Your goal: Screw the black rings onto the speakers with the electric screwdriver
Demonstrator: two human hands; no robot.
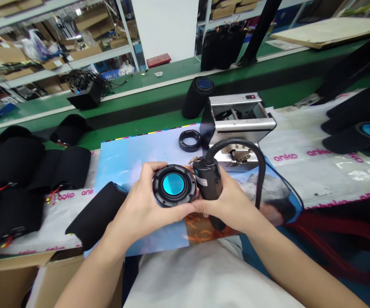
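My left hand [140, 211] is closed around a black cylindrical speaker [159, 194], whose round end faces up with a black ring and a shiny blue disc in the middle. My right hand [231, 203] grips a black electric screwdriver [209, 179] with a thick looped cable at its top. The tool stands right beside the speaker's ring, and the thumbs meet below it. The screwdriver's lower tip is hidden. Just beyond my hands, a loose black ring [189, 148] lies on a printed sheet [124, 156], next to a metal screw feeder [242, 124].
Another speaker [191, 100] stands behind the feeder, and one [100, 214] lies to the left. Several black fabric-covered tubes [12, 164] with coloured wires fill the left side. More black cylinders [358, 134] lie at right. A cardboard box [47, 278] sits at lower left.
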